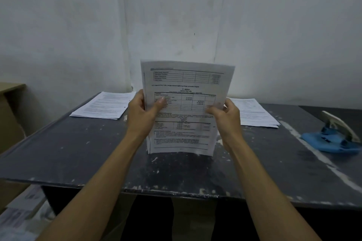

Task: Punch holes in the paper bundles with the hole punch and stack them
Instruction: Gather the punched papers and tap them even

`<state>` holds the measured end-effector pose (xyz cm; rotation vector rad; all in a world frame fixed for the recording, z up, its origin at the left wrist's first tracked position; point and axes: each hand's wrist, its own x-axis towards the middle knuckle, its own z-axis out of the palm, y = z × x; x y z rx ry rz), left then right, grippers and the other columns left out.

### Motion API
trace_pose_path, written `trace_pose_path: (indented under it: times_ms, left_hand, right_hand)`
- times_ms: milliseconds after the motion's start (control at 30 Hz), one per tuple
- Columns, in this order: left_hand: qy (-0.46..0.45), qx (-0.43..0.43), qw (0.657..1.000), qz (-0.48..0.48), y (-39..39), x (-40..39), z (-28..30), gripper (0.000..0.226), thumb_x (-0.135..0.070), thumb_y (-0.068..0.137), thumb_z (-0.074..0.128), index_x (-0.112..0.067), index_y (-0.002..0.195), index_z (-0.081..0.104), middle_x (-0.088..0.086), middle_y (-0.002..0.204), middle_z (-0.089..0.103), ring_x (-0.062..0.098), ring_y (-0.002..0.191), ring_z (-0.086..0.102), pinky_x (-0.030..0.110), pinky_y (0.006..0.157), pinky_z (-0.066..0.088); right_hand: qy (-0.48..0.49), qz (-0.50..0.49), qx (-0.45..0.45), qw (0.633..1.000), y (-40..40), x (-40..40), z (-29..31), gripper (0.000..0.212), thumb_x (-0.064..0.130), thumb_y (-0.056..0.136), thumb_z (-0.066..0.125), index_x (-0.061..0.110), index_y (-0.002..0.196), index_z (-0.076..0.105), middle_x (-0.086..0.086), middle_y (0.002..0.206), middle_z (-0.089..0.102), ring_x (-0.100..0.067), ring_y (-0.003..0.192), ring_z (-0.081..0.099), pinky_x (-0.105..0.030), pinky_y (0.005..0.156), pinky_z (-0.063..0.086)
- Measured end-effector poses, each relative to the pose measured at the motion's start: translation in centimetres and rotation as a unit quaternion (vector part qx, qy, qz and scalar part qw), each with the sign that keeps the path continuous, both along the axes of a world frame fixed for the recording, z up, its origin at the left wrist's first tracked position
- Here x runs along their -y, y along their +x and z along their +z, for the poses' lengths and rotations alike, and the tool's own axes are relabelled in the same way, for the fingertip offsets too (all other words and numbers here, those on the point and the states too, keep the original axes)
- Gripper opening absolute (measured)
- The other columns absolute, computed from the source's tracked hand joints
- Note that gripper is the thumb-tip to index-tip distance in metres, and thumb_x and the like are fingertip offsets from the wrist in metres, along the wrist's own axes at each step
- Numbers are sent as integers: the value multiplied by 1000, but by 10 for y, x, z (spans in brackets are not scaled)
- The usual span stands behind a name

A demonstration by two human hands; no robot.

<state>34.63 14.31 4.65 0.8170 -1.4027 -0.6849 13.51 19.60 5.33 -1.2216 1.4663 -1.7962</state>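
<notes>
Head view shows me holding a bundle (186,107) upright at table centre, its bottom edge on or just above the table (78,152); I cannot tell which. My left hand (144,110) grips its left edge, thumb curled over the printed face; my right hand (225,112) pinches the right edge the same way. The bundle's long axis stands vertical, so I judge I am squaring the sheets. The punch (333,139), blue with a pale lever, lies at about three o'clock from my hands, well apart, nearer my right hand. Two stacks lie flat beyond: a left stack (103,106) at ten o'clock and a right stack (256,113) at two, just beside my right hand.
</notes>
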Motion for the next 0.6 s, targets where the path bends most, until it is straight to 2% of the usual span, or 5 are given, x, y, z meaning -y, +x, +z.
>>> trace_pose_path:
  times_ms: [133,267,400,467,600]
  left_hand:
    - [9,-3,1000,-4,-4,0,1,29,-23,93,70,-13,119,63,-5,110,71,9,99,70,31,82,61]
    - [-12,-8,1000,27,-10,-3,9,22,-23,93,69,-19,113,64,-3,109,71,12,97,70,34,80,62]
    - [3,2,1000,19,-10,-6,2,26,-21,89,74,-16,114,68,-6,106,73,9,96,71,33,82,61]
    - [19,7,1000,9,-10,-7,-4,29,-21,90,73,-12,118,68,-8,105,73,7,94,72,33,82,62]
    - [15,-8,1000,1,-12,-8,0,23,-20,92,70,-16,115,67,-14,102,72,2,91,71,27,79,61]
  right_hand:
    - [18,-13,12,1000,6,5,0,19,4,84,63,12,100,71,5,94,75,-14,90,71,-26,70,56]
    - [-8,-31,11,999,10,4,7,19,1,86,59,14,93,70,9,89,73,-5,82,69,-16,61,53]
    - [-10,-41,5,999,15,1,-3,19,0,87,60,15,93,71,10,87,72,-1,77,66,-8,53,49]
    - [1,-36,1,999,16,1,-10,25,-2,86,59,13,102,71,9,92,72,-3,82,66,-9,56,51]
    - [-13,-48,14,999,14,4,-3,20,1,88,58,10,101,70,8,93,72,-6,83,68,-14,58,54]
